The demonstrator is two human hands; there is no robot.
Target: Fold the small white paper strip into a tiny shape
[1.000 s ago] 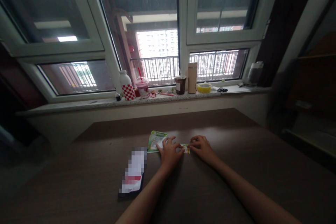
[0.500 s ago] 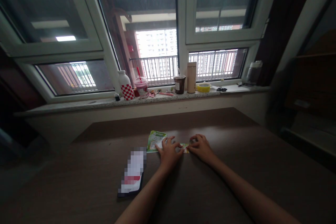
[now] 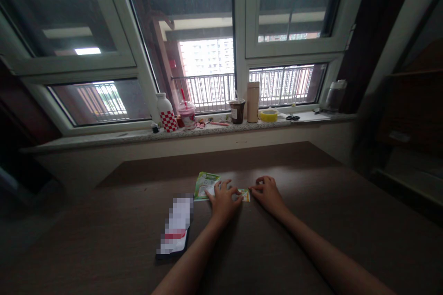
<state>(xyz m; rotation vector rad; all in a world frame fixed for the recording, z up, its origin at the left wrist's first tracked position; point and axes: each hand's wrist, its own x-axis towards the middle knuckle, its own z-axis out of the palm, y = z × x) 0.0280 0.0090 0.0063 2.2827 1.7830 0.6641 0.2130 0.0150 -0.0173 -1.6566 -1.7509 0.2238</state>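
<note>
Green-and-white printed packet (image 3: 204, 186): flat on the wood-grain desk (image 3: 297, 249), lettering too small to read; left hand (image 3: 224, 200) overlaps its right edge. Small yellow-and-green printed sachet (image 3: 245, 195): right of packet, its left end under the left hand's grip, thumb and forefinger nearly together. Right hand (image 3: 268, 195): fingertips bunched at sachet's right edge; contact unclear.

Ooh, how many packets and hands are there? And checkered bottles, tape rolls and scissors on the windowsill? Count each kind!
Packets: 2 (green packet, small packet)
Hands: 2 (left hand, right hand)
Checkered bottle: 1
Tape roll: 1
Scissors: 1
Total: 7
</note>
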